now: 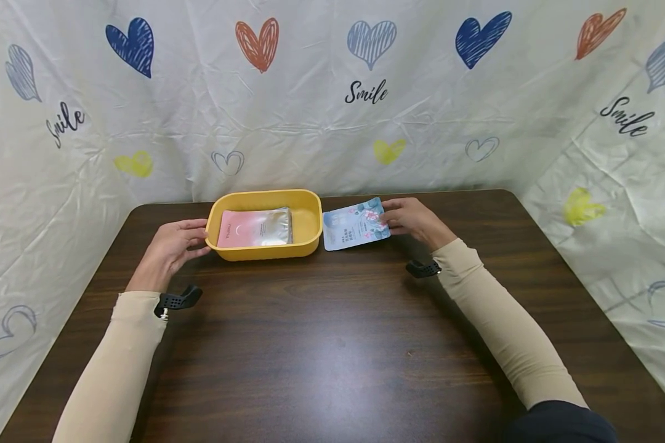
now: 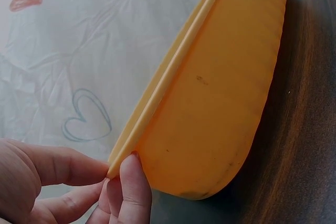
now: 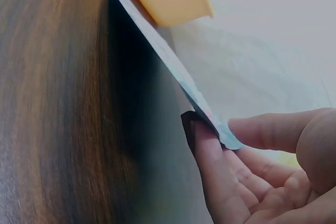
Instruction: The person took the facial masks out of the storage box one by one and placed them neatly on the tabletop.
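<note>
A yellow plastic bin (image 1: 308,221) stands near the back of the dark table, and its outer wall fills much of the left wrist view. My left hand (image 1: 173,246) pinches the bin's rim at its left end, thumb and fingers (image 2: 137,192) meeting there. Inside the bin lies a pink and silver packet (image 1: 249,229). To the right, my right hand (image 1: 412,220) holds a flat blue sachet (image 1: 354,226) with a pink flower print by its right edge. In the right wrist view the sachet (image 3: 157,43) is tilted, its far end raised above the table beside the bin.
The dark wooden table (image 1: 310,344) spreads in front of both arms. A white cloth (image 1: 310,104) with hearts and "Smile" lettering hangs along the back and both sides. Each wrist wears a black band (image 1: 178,299).
</note>
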Motion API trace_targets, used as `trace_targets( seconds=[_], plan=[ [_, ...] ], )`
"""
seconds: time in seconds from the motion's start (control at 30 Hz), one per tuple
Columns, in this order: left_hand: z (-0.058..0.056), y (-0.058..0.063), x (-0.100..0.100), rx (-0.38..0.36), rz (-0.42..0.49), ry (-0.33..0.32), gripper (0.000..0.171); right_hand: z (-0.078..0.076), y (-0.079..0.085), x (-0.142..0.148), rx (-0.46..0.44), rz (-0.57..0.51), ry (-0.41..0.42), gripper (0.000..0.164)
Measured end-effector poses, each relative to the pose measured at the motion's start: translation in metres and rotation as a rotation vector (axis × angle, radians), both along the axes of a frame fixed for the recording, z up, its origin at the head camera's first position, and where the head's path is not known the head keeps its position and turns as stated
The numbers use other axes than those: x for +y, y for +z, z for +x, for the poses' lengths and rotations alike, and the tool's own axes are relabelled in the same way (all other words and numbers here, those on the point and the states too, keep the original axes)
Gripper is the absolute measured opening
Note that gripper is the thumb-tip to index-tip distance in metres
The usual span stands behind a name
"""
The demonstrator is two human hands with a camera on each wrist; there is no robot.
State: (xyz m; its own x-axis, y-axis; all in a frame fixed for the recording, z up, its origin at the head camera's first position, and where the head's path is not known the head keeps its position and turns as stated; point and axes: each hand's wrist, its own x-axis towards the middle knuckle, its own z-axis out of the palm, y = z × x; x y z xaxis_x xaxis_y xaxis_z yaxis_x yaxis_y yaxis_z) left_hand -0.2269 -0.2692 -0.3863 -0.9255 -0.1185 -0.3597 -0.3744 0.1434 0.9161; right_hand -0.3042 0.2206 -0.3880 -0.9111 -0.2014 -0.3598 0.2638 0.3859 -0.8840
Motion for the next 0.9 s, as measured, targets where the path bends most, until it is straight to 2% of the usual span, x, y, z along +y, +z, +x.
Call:
trace_targets(
  seconds=[0.2, 0.43, 0.6, 0.9],
  plan=[
    [0.0, 0.001, 0.0, 0.004, 0.003, -0.002, 0.055, 0.001, 0.002, 0.005, -0.022, 0.011, 0.002, 0.054],
    [0.001, 0.001, 0.001, 0.005, -0.001, -0.003, 0.053, 0.002, 0.005, 0.009, -0.029, 0.049, -0.021, 0.045],
    [0.001, 0.001, 0.001, 0.009, -0.009, 0.006, 0.052, 0.004, 0.009, 0.014, -0.028, 0.069, -0.001, 0.047],
    [0.001, 0.001, 0.001, -0.003, -0.029, 0.027, 0.054, 0.008, 0.012, 0.016, -0.01, 0.032, 0.016, 0.05]
  ],
)
